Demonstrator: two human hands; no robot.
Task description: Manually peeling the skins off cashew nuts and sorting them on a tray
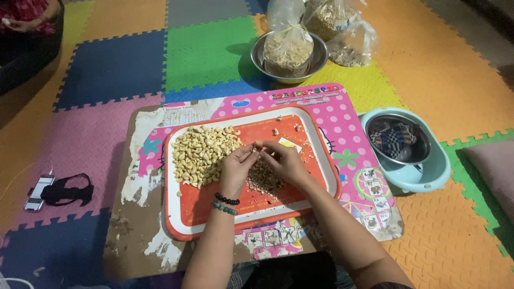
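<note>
Pale cashew (pixel 258 146) pinched between both hands, left hand (pixel 237 166) and right hand (pixel 286 160) meeting fingertip to fingertip above the red tray (pixel 214 211). Each grip clenched on it. Cashew pile (pixel 201 152) lies just left, brown husk heap (pixel 263 179) directly beneath.

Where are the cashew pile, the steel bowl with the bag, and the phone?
cashew pile (pixel 201 154), head view, middle of the heap.
steel bowl (pixel 258 56), head view, left rim.
phone (pixel 38 192), head view, its middle.

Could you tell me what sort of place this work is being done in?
Probably a home floor: coloured foam play mats cover the ground, a low pink table holds a tray of cashew nuts, and both hands work seated.
</note>
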